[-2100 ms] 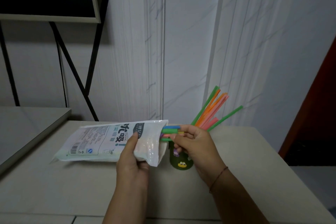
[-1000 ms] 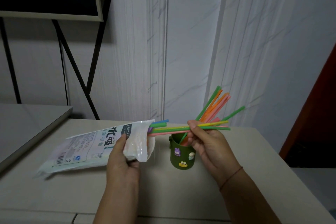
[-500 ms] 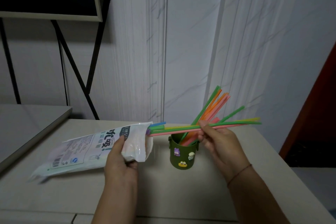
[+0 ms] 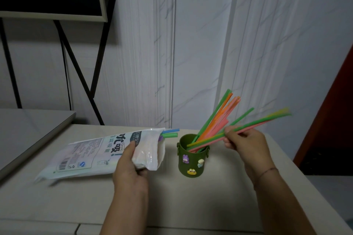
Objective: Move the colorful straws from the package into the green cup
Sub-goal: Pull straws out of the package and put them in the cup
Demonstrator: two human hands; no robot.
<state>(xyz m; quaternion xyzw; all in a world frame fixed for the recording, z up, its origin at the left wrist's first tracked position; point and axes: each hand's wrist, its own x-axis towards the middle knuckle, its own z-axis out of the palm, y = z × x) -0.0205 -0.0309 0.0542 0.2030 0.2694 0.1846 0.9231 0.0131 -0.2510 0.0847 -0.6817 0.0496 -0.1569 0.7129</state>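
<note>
So the right hand (image 4: 243,142) is pinching a small bunch of straws (image 4: 256,125), green, yellow and pink, about midway along, with their lower ends tipped over the rim of the green cup (image 4: 191,160). The cup sits near the back of the tabletop (image 4: 191,200), roughly in the middle, and already has a fan of green, orange and pink straws (image 4: 219,114) leaning out to the right. The left hand (image 4: 131,166) is clamped on the open end of the package (image 4: 91,155), which lies toward the back left with a few blue and green straw tips (image 4: 170,133) poking out of its mouth.

My worry: the bunch is coming in at a really shallow angle. If the hand lets go now, I'd guess the straws just slide off the rim onto the table. That cup also looks light and loaded to one side, so a nudge might tip it.
</note>
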